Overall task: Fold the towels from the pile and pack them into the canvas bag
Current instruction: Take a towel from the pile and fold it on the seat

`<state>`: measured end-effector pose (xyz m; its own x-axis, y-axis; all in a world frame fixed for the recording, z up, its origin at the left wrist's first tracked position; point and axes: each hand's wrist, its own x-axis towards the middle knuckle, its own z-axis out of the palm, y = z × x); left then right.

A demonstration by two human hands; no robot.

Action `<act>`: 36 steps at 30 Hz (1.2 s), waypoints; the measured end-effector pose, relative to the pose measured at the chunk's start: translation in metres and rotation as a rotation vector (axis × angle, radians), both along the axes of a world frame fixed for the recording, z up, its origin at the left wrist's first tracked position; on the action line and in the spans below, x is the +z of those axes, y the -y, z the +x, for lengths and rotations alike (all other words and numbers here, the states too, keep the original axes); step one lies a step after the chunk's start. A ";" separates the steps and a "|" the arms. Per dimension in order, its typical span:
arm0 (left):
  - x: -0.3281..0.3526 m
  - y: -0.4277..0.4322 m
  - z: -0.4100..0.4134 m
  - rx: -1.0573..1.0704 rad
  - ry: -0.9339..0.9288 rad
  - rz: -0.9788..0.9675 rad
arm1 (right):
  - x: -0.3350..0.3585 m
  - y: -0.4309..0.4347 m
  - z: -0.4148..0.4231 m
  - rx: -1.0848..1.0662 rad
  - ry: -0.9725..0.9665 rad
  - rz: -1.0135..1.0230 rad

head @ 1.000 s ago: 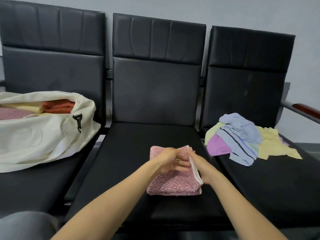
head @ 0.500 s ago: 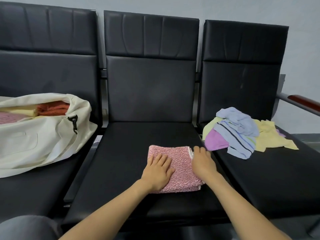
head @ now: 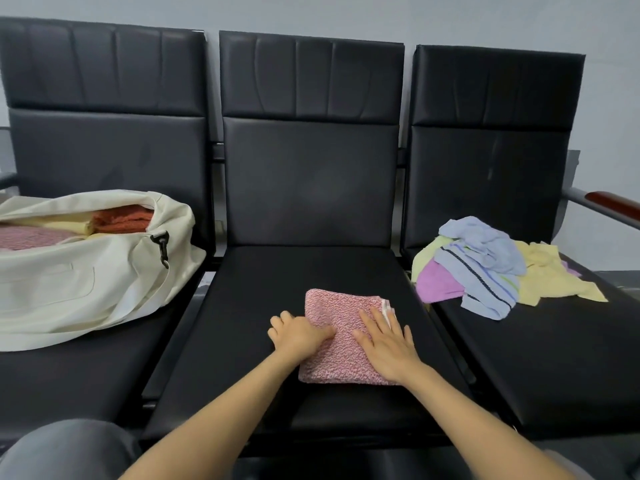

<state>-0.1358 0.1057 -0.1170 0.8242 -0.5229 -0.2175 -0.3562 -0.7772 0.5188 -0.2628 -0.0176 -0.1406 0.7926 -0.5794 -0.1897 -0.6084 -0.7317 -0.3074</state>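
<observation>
A folded pink speckled towel [head: 341,358] lies on the middle black seat [head: 256,292]. My left hand [head: 298,336] is at the towel's left edge, thumb on top and fingers curled at the edge. Beside it, my right hand [head: 386,344] rests flat on the towel's right half with fingers spread. The cream canvas bag [head: 69,289] sits open on the left seat and holds folded orange, yellow and pink towels. The pile of unfolded towels [head: 485,268], blue striped, purple and yellow, lies on the right seat.
Three joined black chairs stand against a grey wall. A wooden armrest [head: 613,202] sticks out at the far right. My grey-clad knee [head: 69,452] shows at the bottom left.
My left hand has slid from the top of the pink towel to its left edge. My right hand has moved from the right edge onto the towel and lies flat.
</observation>
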 end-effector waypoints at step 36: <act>0.054 -0.073 0.047 -0.309 0.320 -0.363 | 0.083 -0.018 0.019 0.096 0.536 0.237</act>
